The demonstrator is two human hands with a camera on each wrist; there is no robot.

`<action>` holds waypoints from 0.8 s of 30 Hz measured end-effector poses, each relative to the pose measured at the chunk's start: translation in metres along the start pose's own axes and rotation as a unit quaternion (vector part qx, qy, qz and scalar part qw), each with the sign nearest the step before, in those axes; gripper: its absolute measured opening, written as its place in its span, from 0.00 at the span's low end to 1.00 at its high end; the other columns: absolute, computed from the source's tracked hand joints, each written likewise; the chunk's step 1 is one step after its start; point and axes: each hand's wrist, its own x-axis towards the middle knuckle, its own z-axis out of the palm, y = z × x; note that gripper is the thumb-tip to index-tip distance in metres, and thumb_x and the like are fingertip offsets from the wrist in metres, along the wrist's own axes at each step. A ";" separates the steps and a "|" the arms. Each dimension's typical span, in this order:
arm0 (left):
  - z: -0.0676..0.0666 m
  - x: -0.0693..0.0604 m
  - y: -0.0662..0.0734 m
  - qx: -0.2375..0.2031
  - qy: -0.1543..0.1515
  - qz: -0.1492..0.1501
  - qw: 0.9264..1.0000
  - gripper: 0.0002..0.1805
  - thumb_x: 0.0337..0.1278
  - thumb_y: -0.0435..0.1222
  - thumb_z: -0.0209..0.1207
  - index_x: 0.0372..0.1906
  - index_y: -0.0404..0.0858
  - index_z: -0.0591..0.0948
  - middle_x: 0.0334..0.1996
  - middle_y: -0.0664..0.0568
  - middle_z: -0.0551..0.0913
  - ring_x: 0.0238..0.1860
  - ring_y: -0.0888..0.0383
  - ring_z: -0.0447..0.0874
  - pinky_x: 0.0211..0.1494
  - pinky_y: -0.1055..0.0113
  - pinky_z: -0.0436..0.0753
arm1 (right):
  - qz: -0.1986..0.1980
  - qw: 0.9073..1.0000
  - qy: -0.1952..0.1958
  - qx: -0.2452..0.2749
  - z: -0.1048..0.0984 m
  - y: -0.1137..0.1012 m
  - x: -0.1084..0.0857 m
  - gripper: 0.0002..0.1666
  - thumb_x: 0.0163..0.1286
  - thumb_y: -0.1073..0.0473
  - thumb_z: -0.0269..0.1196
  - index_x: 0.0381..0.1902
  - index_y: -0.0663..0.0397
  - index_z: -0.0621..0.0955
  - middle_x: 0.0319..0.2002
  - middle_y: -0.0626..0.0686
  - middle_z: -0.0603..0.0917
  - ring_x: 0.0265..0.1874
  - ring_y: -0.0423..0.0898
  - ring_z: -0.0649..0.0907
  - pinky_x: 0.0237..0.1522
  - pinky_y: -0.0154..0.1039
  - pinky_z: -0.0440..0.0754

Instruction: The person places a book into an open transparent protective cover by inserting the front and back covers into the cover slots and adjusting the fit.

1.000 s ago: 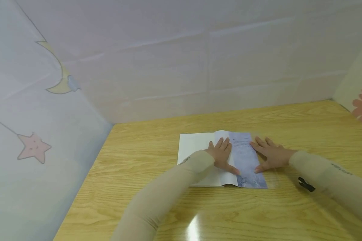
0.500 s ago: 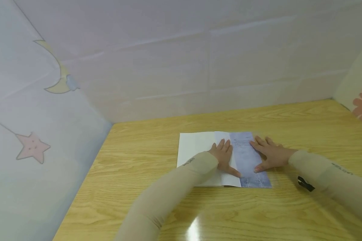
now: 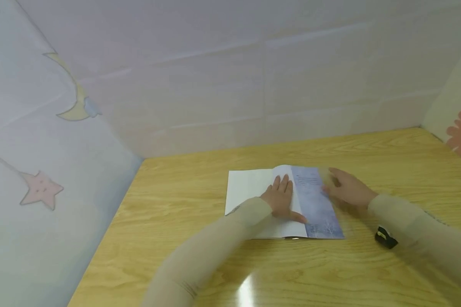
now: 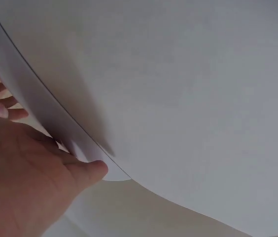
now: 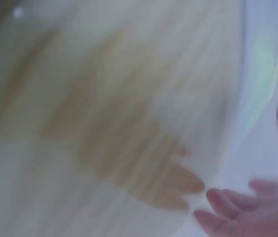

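Note:
A book (image 3: 247, 183) lies opened on the wooden table, with blank white paper on its left and a pale purple printed flap (image 3: 316, 200) on its right. My left hand (image 3: 280, 200) rests flat on the white strip beside the purple flap, fingers straight and thumb stretched toward its lower part. In the left wrist view that hand (image 4: 35, 173) lies along the curved paper (image 4: 188, 98). At the purple flap's right edge, my right hand (image 3: 349, 187) is blurred, its fingers loosely bent. The right wrist view shows its fingers (image 5: 227, 207) near the pale edge, apparently holding nothing.
The wood-grain table (image 3: 169, 204) reaches back to a pale wall covering (image 3: 215, 106). A small black object (image 3: 385, 238) shows under the right forearm, perhaps part of the wrist gear. The left wall covering bears a pink star (image 3: 42, 189).
My right hand has come up from lying spread at the purple flap's edge, and its fingers have bent. The left hand stays on the paper with only slight shifts.

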 end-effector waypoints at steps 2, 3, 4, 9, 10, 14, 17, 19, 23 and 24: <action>0.001 -0.001 0.001 0.000 0.014 -0.004 1.000 0.64 0.48 0.75 0.49 0.78 0.38 0.41 0.77 0.47 0.34 0.76 0.50 0.32 0.73 0.61 0.51 | 0.045 0.998 0.015 0.041 -0.005 -0.005 -0.001 0.47 0.77 0.50 0.52 0.69 0.84 0.44 0.64 0.84 0.55 0.60 0.78 0.63 0.56 0.68 0.67; 0.002 -0.002 0.001 0.001 0.021 -0.005 1.000 0.64 0.48 0.75 0.48 0.78 0.38 0.42 0.77 0.47 0.35 0.76 0.50 0.33 0.73 0.61 0.51 | 0.061 0.996 0.019 0.062 -0.007 -0.007 -0.001 0.46 0.77 0.51 0.50 0.69 0.84 0.43 0.63 0.84 0.57 0.58 0.76 0.67 0.54 0.65 0.71; 0.003 -0.003 0.001 0.003 0.028 -0.007 1.000 0.63 0.49 0.75 0.48 0.78 0.38 0.43 0.78 0.47 0.36 0.76 0.50 0.35 0.73 0.61 0.52 | 0.078 0.993 0.019 0.083 -0.010 -0.009 0.000 0.45 0.78 0.51 0.48 0.69 0.84 0.42 0.61 0.84 0.59 0.54 0.73 0.72 0.51 0.60 0.75; 0.002 -0.011 0.002 -0.008 0.046 -0.016 0.999 0.60 0.53 0.74 0.46 0.78 0.38 0.45 0.78 0.48 0.40 0.76 0.51 0.40 0.73 0.61 0.54 | 0.134 0.970 -0.035 0.199 -0.018 -0.012 0.005 0.43 0.78 0.55 0.44 0.67 0.87 0.39 0.49 0.69 0.75 0.37 0.48 0.81 0.37 0.41 0.82; 0.001 -0.013 0.002 -0.011 0.047 -0.017 0.999 0.59 0.53 0.74 0.46 0.78 0.38 0.46 0.78 0.48 0.41 0.76 0.51 0.41 0.73 0.60 0.54 | 0.141 0.965 -0.047 0.218 -0.018 -0.012 0.006 0.43 0.78 0.56 0.44 0.67 0.87 0.38 0.46 0.66 0.77 0.35 0.45 0.81 0.36 0.40 0.82; -0.002 -0.022 0.004 -0.016 0.051 -0.015 0.998 0.57 0.56 0.72 0.45 0.78 0.38 0.46 0.78 0.48 0.42 0.76 0.52 0.42 0.73 0.60 0.54 | 0.145 0.953 -0.065 0.259 -0.018 -0.009 0.007 0.40 0.78 0.61 0.43 0.68 0.85 0.36 0.43 0.59 0.80 0.33 0.42 0.81 0.38 0.40 0.83; -0.002 -0.025 0.002 -0.020 0.052 -0.004 0.998 0.55 0.58 0.71 0.42 0.78 0.38 0.45 0.78 0.47 0.40 0.76 0.52 0.40 0.73 0.60 0.53 | 0.127 0.949 -0.061 0.283 -0.017 -0.007 0.005 0.37 0.78 0.64 0.39 0.70 0.82 0.36 0.46 0.60 0.77 0.34 0.40 0.80 0.40 0.39 0.83; -0.002 -0.026 0.000 -0.026 0.050 0.004 0.998 0.54 0.60 0.70 0.40 0.78 0.38 0.43 0.78 0.47 0.39 0.76 0.51 0.39 0.74 0.60 0.52 | 0.105 0.947 -0.061 0.297 -0.017 -0.007 0.004 0.35 0.78 0.65 0.36 0.70 0.80 0.36 0.51 0.65 0.74 0.37 0.37 0.80 0.42 0.38 0.82; -0.003 -0.029 -0.006 -0.046 0.046 0.018 0.998 0.53 0.63 0.69 0.39 0.78 0.37 0.42 0.78 0.47 0.36 0.76 0.51 0.37 0.74 0.59 0.50 | 0.075 0.943 -0.055 0.321 -0.017 -0.013 0.005 0.33 0.79 0.65 0.33 0.72 0.78 0.37 0.61 0.69 0.68 0.43 0.34 0.80 0.48 0.35 0.80; -0.003 -0.030 -0.007 -0.051 0.044 0.020 0.998 0.52 0.63 0.68 0.39 0.78 0.37 0.41 0.78 0.46 0.35 0.76 0.50 0.36 0.74 0.59 0.50 | 0.071 0.942 -0.051 0.323 -0.016 -0.015 0.005 0.33 0.79 0.65 0.33 0.71 0.79 0.37 0.61 0.68 0.69 0.42 0.33 0.80 0.48 0.35 0.80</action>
